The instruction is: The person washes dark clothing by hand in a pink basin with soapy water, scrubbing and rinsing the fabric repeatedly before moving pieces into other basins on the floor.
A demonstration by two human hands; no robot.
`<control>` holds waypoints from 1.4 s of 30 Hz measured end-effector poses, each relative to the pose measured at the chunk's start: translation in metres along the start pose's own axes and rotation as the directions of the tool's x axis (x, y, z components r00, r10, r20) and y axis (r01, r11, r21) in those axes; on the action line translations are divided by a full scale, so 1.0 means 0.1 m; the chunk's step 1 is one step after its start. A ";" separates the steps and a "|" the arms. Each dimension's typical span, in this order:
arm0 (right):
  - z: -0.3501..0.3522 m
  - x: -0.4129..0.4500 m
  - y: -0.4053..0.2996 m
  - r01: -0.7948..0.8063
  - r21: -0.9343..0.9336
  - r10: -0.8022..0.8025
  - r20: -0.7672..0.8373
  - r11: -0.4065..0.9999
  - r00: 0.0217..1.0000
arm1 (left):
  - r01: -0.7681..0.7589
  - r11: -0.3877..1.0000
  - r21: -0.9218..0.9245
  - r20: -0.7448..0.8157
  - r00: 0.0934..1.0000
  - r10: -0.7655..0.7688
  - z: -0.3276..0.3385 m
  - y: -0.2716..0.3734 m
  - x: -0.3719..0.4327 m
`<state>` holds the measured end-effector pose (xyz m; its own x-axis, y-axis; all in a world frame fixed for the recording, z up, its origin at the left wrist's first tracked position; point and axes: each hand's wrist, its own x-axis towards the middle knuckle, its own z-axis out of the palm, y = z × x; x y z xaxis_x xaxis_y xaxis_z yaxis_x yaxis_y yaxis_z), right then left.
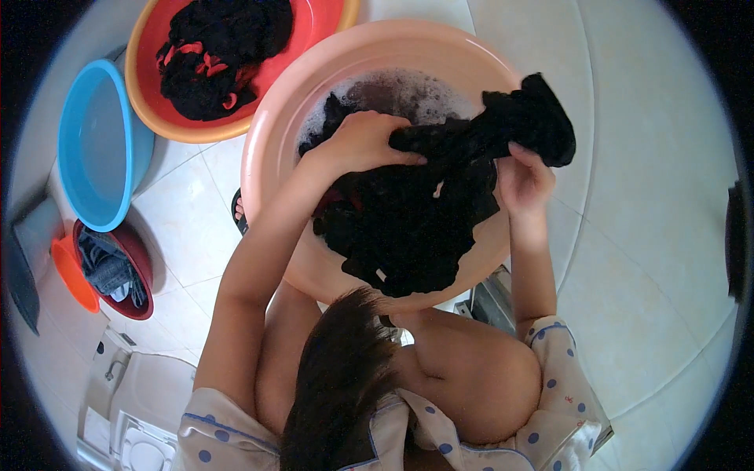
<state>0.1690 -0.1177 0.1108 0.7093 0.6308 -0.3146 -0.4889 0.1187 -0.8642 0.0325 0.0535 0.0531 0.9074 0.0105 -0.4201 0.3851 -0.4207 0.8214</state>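
A large pink plastic basin [271, 118] stands before me with foamy, dark water [406, 91] at its far side. Black wet cloth [412, 229] fills its near part, with a small pale tag on it. My left hand [377, 141] grips one end of a bunched stretch of this black cloth above the basin. At the basin's right rim, my right hand [526, 176] has its thumb against the other part of the bunch, which sticks out past the rim. Its remaining fingers are partly curled below the cloth.
Beyond, at the upper left, a red basin with an orange rim [138, 100] holds black and red clothes [218, 53]. A light blue basin [94, 147] leans at left, above a dark red bucket [144, 277] with denim clothes [106, 265]. A toilet [153, 382] is at lower left; tiled wall [642, 206] at right.
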 end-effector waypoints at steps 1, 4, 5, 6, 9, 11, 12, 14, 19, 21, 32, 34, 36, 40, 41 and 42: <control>0.00 0.00 -0.02 0.054 -0.011 -0.054 -0.002 0.998 0.999 | 0.040 0.997 0.071 0.033 0.999 -0.043 -0.04 0.01 -0.03; 0.07 0.05 -0.11 0.050 -0.179 -0.052 -0.010 0.983 0.999 | 0.067 0.990 0.123 0.014 0.997 -0.070 -0.20 0.01 -0.18; 0.11 0.10 -0.13 0.062 -0.276 -0.078 -0.049 0.959 0.996 | 0.056 0.993 0.105 -0.034 0.998 -0.052 -0.25 -0.03 -0.24; 0.12 0.17 -0.11 0.065 -0.536 -0.083 -0.010 0.842 0.996 | 0.103 0.994 0.044 -0.074 0.992 -0.100 -0.25 -0.12 -0.28; 0.41 0.28 0.01 0.339 -0.922 -0.113 0.322 0.189 0.940 | 0.209 0.970 0.126 -0.233 0.956 -0.176 -0.20 -0.40 -0.29; 0.06 0.49 0.48 0.401 -0.849 -0.024 0.419 0.344 0.907 | 0.291 0.938 0.190 -0.231 0.941 -0.246 -0.11 -0.18 -0.10; 0.04 0.54 0.65 0.398 -0.849 -0.021 0.418 0.348 0.908 | 0.284 0.942 0.177 -0.342 0.916 -0.212 0.01 -0.23 0.00; 0.12 0.60 0.93 0.426 -0.893 0.109 0.442 0.148 0.890 | 0.303 0.948 0.098 -0.465 0.856 -0.225 0.20 -0.36 0.17; -0.20 0.72 1.53 0.363 -0.917 -0.004 0.368 -0.163 0.930 | 0.320 0.940 -0.118 -0.515 0.789 -0.334 0.49 -0.39 0.37; -0.25 0.79 1.59 0.388 -0.920 0.069 0.385 -0.053 0.920 | -0.070 0.937 -0.341 -0.647 0.741 -0.180 0.53 -0.59 0.37; 0.65 0.06 1.30 0.314 -0.813 -0.298 0.182 0.491 0.937 | -0.243 -0.185 -0.952 -0.129 0.870 -0.477 0.55 -0.76 0.29; 0.79 -0.08 1.26 0.473 -0.797 -0.307 0.374 0.376 0.875 | -0.205 0.030 -0.978 -0.201 0.900 -0.387 0.57 -0.76 0.22; 0.80 -0.01 1.33 0.463 -0.809 -0.313 0.362 0.363 0.878 | -0.255 0.169 -0.952 -0.292 0.923 -0.251 0.73 -0.87 0.15; 0.51 0.56 1.27 0.221 -0.937 -0.342 0.122 0.269 0.932 | 0.050 -0.164 -0.985 0.122 0.875 -0.468 0.55 -0.39 0.31; 0.50 0.63 1.26 0.164 -0.956 -0.365 0.066 0.244 0.929 | 0.046 -0.079 -0.996 0.080 0.863 -0.500 0.58 -0.42 0.33; 0.51 0.62 1.26 0.171 -0.952 -0.348 0.074 0.255 0.934 | 0.042 -0.121 -0.992 0.099 0.856 -0.508 0.58 -0.43 0.33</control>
<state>0.1252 -0.0248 0.0023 0.7954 0.6050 0.0364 0.4799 -0.5921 -0.6474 0.0365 0.0195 -0.0185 0.5645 0.1331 -0.8146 0.1585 0.9511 0.2652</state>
